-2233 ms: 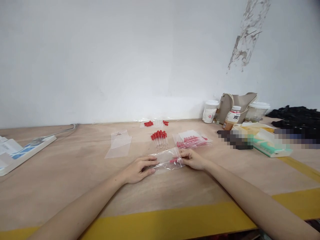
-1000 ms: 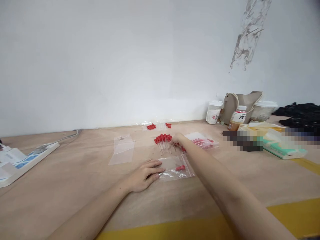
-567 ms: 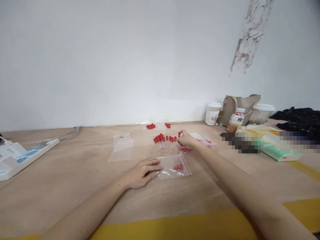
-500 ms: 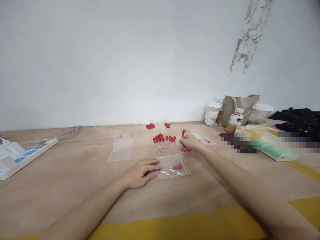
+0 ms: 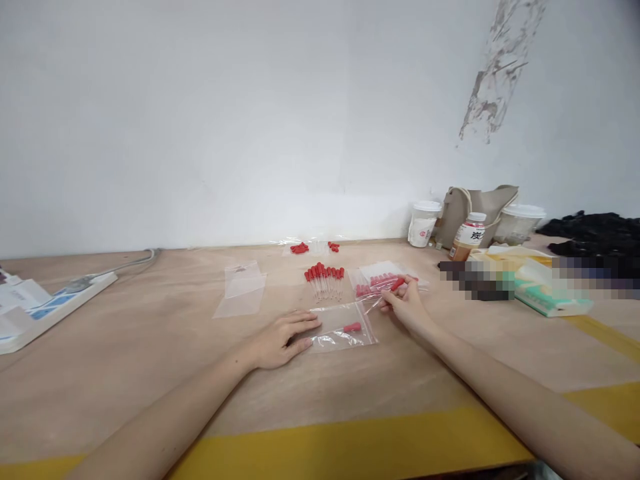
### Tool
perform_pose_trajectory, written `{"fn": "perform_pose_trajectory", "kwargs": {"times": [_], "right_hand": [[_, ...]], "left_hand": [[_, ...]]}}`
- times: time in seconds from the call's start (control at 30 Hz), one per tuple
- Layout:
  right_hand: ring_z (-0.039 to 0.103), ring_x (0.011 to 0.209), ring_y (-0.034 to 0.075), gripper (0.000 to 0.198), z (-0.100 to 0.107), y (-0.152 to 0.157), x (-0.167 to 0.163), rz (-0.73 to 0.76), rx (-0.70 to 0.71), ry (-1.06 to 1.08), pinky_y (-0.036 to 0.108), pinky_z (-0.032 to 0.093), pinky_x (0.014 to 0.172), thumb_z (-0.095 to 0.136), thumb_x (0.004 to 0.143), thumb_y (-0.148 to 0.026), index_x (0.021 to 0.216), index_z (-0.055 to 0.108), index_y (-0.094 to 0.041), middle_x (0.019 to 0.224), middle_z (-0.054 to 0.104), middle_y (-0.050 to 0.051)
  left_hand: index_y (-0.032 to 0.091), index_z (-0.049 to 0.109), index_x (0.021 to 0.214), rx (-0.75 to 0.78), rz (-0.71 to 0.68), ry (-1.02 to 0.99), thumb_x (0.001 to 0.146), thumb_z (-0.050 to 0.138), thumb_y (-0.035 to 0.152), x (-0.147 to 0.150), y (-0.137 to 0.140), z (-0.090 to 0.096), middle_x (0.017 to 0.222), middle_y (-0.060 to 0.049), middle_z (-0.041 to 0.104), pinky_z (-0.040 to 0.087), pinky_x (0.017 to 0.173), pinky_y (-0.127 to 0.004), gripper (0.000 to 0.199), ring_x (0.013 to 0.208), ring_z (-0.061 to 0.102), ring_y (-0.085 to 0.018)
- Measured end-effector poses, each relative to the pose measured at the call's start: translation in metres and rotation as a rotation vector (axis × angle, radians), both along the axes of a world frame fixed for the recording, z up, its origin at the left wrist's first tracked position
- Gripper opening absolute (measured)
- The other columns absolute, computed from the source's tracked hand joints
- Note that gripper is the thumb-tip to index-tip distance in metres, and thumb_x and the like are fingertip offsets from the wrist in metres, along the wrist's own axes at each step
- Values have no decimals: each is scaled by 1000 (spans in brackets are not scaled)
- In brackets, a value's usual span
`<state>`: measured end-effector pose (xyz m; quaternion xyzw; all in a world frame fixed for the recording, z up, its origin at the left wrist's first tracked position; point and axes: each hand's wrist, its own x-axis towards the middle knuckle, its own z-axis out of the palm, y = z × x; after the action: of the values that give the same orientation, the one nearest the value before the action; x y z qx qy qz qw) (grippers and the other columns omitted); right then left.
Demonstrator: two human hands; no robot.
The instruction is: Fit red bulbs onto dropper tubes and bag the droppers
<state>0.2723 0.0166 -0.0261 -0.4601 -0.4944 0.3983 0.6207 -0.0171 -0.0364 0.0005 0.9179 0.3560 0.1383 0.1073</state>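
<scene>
My left hand point(image 5: 283, 341) lies flat with fingers apart on the left end of a clear zip bag point(image 5: 327, 341). Inside that bag is one dropper with a red bulb point(image 5: 352, 327). Pinched in the fingers of my right hand point(image 5: 406, 305) is another red-bulbed dropper point(image 5: 397, 285), its clear tube slanting down-left to the bag's right-hand end; whether the tip is inside I cannot tell. Beyond the bag, several loose droppers point(image 5: 324, 273) lie side by side, bulbs away from me. Filled bags of droppers point(image 5: 370, 289) are stacked just behind my right hand.
Two empty zip bags point(image 5: 243, 295) overlap on the left. Small red bulbs point(image 5: 299, 248) lie on plastic by the wall. A power strip point(image 5: 60, 310) stands far left. At the right are a lidded cup point(image 5: 424, 225), a drink bottle point(image 5: 467, 237), a bag point(image 5: 453, 207) and a tissue pack point(image 5: 553, 293).
My right hand has brought a dropper from beside the loose row toward me and to the right, tilting its tube down to the bag's end. My left hand stays on the bag.
</scene>
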Motion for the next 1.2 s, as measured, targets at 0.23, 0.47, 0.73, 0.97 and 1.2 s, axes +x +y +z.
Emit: {"fn": "perform_pose_trajectory", "kwargs": {"times": [0.23,0.47,0.73,0.97,1.2], "right_hand": [[56,48,13,45,-5,-11,-9,127,-43,62,24,48,44,58,66,-30,99,26,-25,60,52,-8],[58,53,12,36,-2,-15,-6,122,-83,104,25,51,51,57,70,-25,94,30,-24,60,52,-8],[56,54,10,11,11,-23,1,388,-281,-156,25,49,56,56,73,-22,78,46,-18,64,57,-1],[39,50,7,23,19,-19,19,515,-26,-641,19,30,46,64,64,-35,73,58,-15,57,49,-5],[42,52,8,22,8,-11,12,439,112,-736,20,32,49,63,65,-33,80,65,-16,60,51,-2]], "left_hand": [[28,38,128,9,-10,-13,89,37,37,-1,1,-1,134,-2,38,25,103,-40,40,124,32,-19],[28,40,127,0,-13,-34,88,39,36,-1,1,-3,134,-2,39,26,102,-41,40,123,33,-20],[26,38,128,-3,-20,-48,88,40,34,1,-1,0,132,-3,41,27,102,-40,41,122,35,-20],[25,38,128,-9,-7,-44,88,40,35,3,-3,3,132,-4,42,28,102,-38,42,121,36,-20],[24,36,129,-2,-17,-41,88,41,34,3,-2,3,132,-5,41,28,102,-39,43,121,36,-20]]}}
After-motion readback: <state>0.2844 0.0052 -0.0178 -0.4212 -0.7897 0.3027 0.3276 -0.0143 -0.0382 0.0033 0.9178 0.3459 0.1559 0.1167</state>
